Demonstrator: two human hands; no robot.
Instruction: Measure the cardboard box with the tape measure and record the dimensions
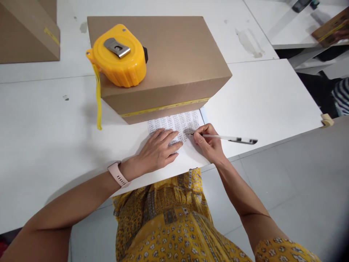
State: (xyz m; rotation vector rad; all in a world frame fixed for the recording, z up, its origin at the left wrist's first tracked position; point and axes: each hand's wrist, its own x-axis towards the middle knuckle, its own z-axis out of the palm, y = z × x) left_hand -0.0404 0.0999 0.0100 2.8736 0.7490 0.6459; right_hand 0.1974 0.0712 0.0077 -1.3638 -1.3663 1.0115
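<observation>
Fingers closed around a clear-barrelled pen (227, 138), my right hand (209, 143) rests on a printed sheet of paper (188, 120), the pen tip at the rows of print. My left hand (160, 147) lies flat on the same sheet with its fingers stretched out. Just beyond both hands stands a brown cardboard box (174, 47) with a strip of yellow tape along its near side; it seems to cover the far part of the sheet. On top of the box sits a yellow tape measure (121, 58) with a metal clip, its yellow strap hanging over the box's left edge.
Another cardboard box (29, 32) stands at the far left of the white table (49, 109). At the upper right, a person's hand (342, 33) is by a brown box (331, 27). The table's front edge runs just before my waist.
</observation>
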